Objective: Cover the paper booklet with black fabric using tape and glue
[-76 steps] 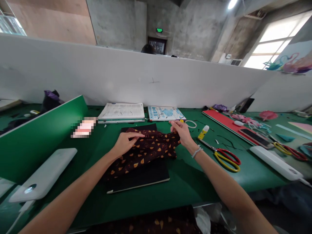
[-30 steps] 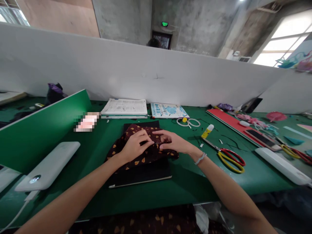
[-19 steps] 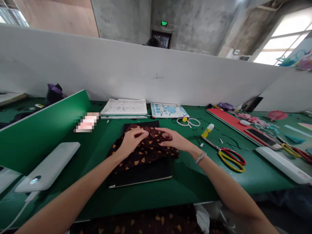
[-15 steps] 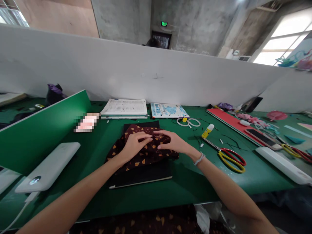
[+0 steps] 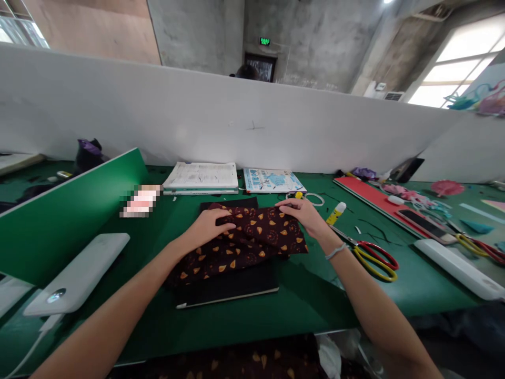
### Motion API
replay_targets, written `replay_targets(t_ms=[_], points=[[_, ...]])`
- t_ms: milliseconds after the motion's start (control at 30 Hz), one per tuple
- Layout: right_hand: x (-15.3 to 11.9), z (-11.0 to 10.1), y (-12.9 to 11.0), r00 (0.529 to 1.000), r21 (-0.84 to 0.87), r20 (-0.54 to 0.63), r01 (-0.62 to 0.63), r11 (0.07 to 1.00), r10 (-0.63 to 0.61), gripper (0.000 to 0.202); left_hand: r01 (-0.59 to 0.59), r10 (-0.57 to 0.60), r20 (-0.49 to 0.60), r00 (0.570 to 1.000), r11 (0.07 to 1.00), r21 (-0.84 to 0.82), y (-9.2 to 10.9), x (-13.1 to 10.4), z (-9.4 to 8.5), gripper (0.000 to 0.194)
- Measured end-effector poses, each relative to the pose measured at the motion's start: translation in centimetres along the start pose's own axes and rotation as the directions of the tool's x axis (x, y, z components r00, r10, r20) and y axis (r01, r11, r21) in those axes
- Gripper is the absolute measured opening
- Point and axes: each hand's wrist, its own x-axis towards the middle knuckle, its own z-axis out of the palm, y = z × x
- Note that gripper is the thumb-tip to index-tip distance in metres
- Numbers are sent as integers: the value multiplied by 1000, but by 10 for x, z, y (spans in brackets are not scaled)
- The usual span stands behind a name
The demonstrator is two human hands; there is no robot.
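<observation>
Dark maroon cloth (image 5: 252,237) with a golden leaf print is spread between my two hands, over a black book (image 5: 236,288) on the green table. My left hand (image 5: 211,229) pinches the cloth's upper left part between thumb and fingers. At the upper right edge, my right hand (image 5: 302,213) grips the cloth the same way. Its right corner hangs past the book. Much of the book's cover lies under the fabric. A pale band circles my right wrist.
Red-and-yellow-handled scissors (image 5: 374,258) and a glue stick (image 5: 336,213) lie to the right. Behind are a stack of papers (image 5: 201,176) and a blue-white booklet (image 5: 274,180). A white power bank (image 5: 81,273) with a cable sits left, by a green board (image 5: 74,210).
My right hand has moved right and slightly up, drawing the cloth out flatter with it. My left hand has shifted a little left. The black book has stayed put.
</observation>
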Motion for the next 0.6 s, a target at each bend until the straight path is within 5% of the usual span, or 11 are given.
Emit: replay_targets(t_ms=[200, 400, 467, 600], points=[[-8, -48, 25, 990, -159, 80, -106, 982, 119, 44, 74, -57, 216, 975, 995, -71, -9, 2, -26, 41], [-47, -79, 50, 983, -312, -170, -122, 942, 71, 47, 82, -70, 213, 975, 995, -51, -11, 1, -24, 38], [-71, -93, 63, 960, -510, -280, -160, 845, 13, 44, 96, -85, 187, 979, 994, -50, -14, 1, -23, 38], [-127, -118, 108, 937, -827, -343, -269, 494, -62, 54, 120, -111, 151, 982, 991, -53, -20, -1, -22, 36]])
